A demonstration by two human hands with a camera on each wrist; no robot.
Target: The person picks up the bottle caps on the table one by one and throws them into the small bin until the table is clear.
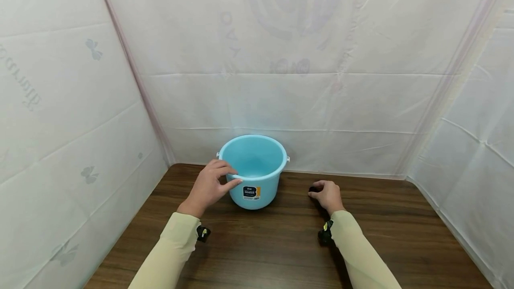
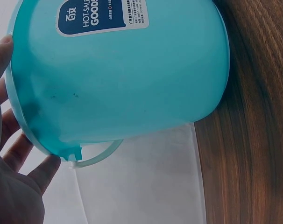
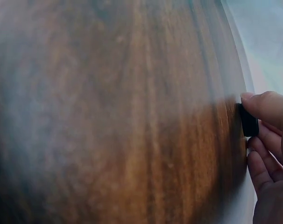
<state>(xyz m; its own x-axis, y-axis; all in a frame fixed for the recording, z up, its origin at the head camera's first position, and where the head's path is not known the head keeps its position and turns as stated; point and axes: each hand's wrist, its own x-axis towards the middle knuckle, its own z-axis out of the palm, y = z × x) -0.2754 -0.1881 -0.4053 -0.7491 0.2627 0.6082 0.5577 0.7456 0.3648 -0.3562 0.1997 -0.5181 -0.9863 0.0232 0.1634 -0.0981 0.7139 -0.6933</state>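
A light blue plastic bucket [image 1: 257, 191] stands upright at the back of the table, a printed label [image 2: 102, 16] on its front. My left hand [image 1: 209, 185] grips its near left rim, thumb on the outside and fingers over the edge. In the left wrist view the fingers [image 2: 20, 151] show behind the rim. To the right of the bucket, my right hand [image 1: 329, 196] pinches a small black object [image 3: 249, 121] between thumb and fingers, low at the tabletop. What kind of thing it is I cannot tell; the fingers cover part of it.
The dark wooden table [image 1: 257, 253] ends at a white sheet wall [image 1: 353, 101] right behind the bucket. More sheeting hangs on the left and right sides. The bucket's pale handle [image 2: 102, 156] hangs down behind it.
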